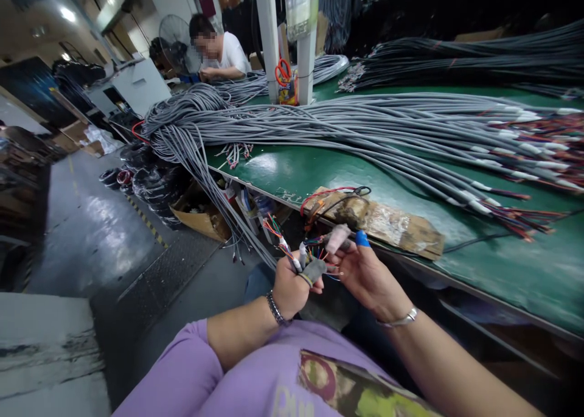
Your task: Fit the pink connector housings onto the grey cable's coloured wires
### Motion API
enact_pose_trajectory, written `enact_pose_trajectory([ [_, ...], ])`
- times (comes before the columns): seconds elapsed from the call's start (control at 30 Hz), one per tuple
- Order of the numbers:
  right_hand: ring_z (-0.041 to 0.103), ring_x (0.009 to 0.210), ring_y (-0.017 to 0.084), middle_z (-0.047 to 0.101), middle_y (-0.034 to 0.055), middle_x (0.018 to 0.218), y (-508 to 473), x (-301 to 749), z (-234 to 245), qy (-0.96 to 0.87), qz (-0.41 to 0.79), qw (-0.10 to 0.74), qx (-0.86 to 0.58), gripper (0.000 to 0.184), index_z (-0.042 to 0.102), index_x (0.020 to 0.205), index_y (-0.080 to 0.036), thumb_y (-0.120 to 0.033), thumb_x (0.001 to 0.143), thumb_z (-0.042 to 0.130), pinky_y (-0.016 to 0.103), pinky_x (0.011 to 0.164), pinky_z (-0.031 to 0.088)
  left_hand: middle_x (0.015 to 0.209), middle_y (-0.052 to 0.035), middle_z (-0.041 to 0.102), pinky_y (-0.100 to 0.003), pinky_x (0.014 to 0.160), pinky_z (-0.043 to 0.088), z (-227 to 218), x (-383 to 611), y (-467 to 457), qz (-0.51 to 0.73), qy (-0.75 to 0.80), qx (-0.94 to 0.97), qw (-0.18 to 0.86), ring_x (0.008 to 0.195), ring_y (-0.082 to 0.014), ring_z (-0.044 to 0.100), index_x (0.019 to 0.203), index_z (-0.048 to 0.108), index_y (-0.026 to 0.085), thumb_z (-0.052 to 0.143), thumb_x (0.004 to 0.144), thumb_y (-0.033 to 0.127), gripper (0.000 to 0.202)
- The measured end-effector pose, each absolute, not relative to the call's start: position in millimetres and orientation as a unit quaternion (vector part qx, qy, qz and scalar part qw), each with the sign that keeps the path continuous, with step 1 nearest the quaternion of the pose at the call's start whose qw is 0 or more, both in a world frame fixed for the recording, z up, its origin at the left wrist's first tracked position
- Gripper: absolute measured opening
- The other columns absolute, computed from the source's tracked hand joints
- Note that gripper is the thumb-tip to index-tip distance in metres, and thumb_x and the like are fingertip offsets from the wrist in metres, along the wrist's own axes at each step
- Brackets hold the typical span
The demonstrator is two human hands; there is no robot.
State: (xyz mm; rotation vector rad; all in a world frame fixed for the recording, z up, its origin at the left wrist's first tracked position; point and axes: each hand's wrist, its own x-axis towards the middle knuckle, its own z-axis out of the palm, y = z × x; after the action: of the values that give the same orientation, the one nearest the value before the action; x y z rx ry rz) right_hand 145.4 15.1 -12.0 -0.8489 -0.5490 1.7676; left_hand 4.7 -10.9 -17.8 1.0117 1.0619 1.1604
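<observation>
My left hand is closed around a few cable ends, whose white sleeves and coloured strands poke out above my fist, toward the bench. My right hand is just beside it, fingers bent in toward the loose strands between my two hands; I cannot tell whether the fingertips are pinching any. The cable ends sit in front of my body, just off the near edge of the green bench. A worn board lies on that edge beyond my right hand, and a long grey cable bundle stretches across behind it.
</observation>
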Motion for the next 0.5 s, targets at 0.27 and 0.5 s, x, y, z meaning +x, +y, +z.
enact_pose_trajectory([
  [0.27,0.053,0.062,0.014,0.062,0.0032,0.071,-9.6,160.8,-21.9,-0.293,0.768,0.424,-0.380,0.040,0.069,0.073,-0.019,-0.056,0.061,0.079,0.030,0.061,0.048,0.047,0.0025,0.054,-0.018,0.039,0.037,-19.8,-3.0,-13.8,0.501,0.479,0.418,0.587,0.038,-0.0060,0.045,0.059,0.053,0.015,0.069,0.071,0.054,0.044],
  [0.5,0.050,0.063,0.014,0.061,0.0026,0.067,-17.6,160.7,-17.2,-0.414,0.683,0.429,-0.422,0.036,0.070,0.075,-0.018,-0.049,0.061,0.081,0.028,0.061,0.043,0.046,0.0028,0.054,-0.019,0.040,0.038,-22.3,-2.7,-14.1,0.496,0.480,0.422,0.588,0.039,-0.0067,0.046,0.059,0.052,0.016,0.069,0.070,0.054,0.043],
])
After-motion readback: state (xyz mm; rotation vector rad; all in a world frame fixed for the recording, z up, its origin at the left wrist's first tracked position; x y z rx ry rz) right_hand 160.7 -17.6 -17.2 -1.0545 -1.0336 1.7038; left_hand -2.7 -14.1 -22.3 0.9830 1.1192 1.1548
